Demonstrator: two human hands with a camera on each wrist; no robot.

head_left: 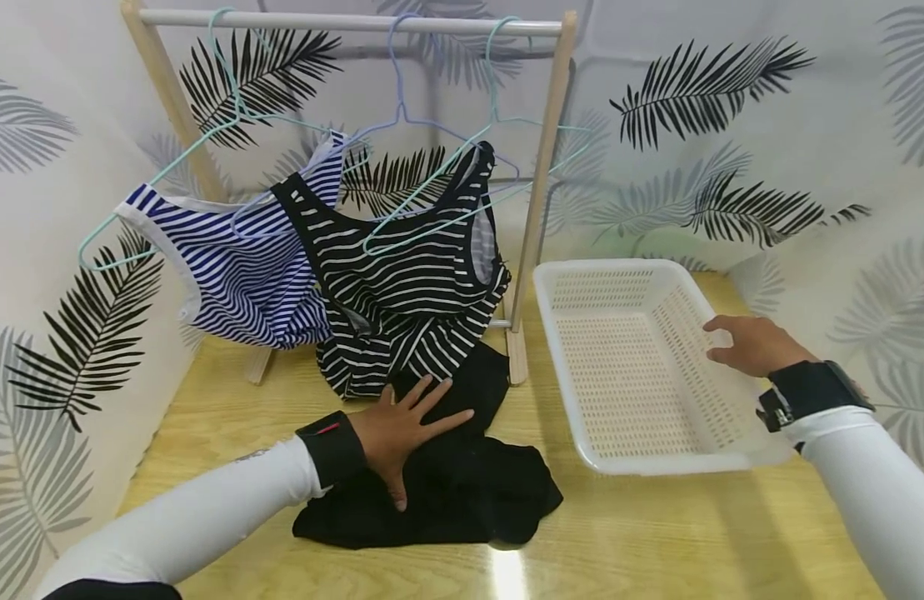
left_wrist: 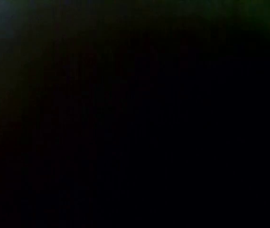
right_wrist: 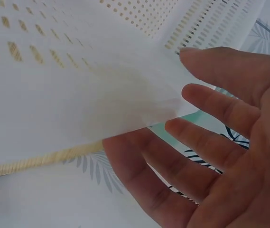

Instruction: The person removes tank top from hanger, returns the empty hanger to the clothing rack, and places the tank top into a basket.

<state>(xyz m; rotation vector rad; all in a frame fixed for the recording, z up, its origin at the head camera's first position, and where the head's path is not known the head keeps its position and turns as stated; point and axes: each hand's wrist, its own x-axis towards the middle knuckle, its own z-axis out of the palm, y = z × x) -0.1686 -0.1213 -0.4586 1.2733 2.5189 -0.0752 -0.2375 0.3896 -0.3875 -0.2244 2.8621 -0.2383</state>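
In the head view, my left hand [head_left: 409, 429] rests spread out on a crumpled black garment [head_left: 484, 492] that lies on the table. The left wrist view is almost wholly dark. At the right rim of a white perforated plastic basket [head_left: 619, 375] is my right hand [head_left: 757, 346], thumb and fingers apart. Close up in the right wrist view, the fingers [right_wrist: 168, 161] bend loosely at the basket's edge, the lower fingertips right behind it. A black-and-white striped tank top [head_left: 409, 258] hangs beyond my left hand, its lower part overlapping the black garment.
A wooden rack [head_left: 540, 192] with a white bar [head_left: 349, 21] stands at the back. A blue-and-white striped tank top [head_left: 252, 267] hangs on a mint hanger [head_left: 184, 158]. Beside it are a purple hanger [head_left: 400, 83] and another mint hanger [head_left: 493, 75]. Leaf-patterned cloth [head_left: 829, 267] surrounds the wooden table [head_left: 619, 542].
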